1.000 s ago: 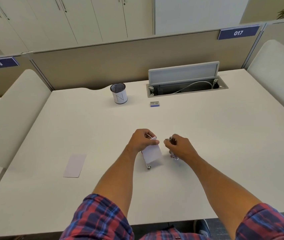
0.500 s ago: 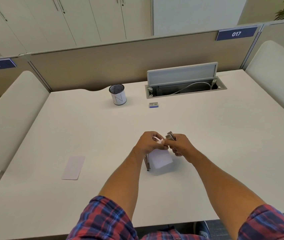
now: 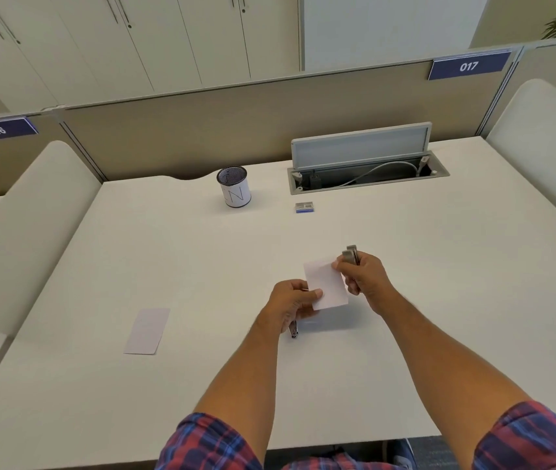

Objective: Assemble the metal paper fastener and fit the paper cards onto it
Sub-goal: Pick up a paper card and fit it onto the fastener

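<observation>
A white paper card (image 3: 326,283) is held above the desk between both hands. My left hand (image 3: 291,301) pinches its lower left corner, and a thin metal strip (image 3: 293,330) pokes out below that fist. My right hand (image 3: 364,279) pinches the card's upper right corner and also grips a grey metal fastener piece (image 3: 351,255) that sticks up past the fingers. A second white card (image 3: 147,330) lies flat on the desk to the left.
A mesh pen cup (image 3: 234,186) stands at the back of the white desk (image 3: 439,300). A small blue box (image 3: 304,207) lies near an open cable hatch (image 3: 364,171). Padded dividers flank the desk on both sides.
The hands first closed together, then drew apart. The right hand rose up and right with the metal piece, and the card now stretches between both hands.
</observation>
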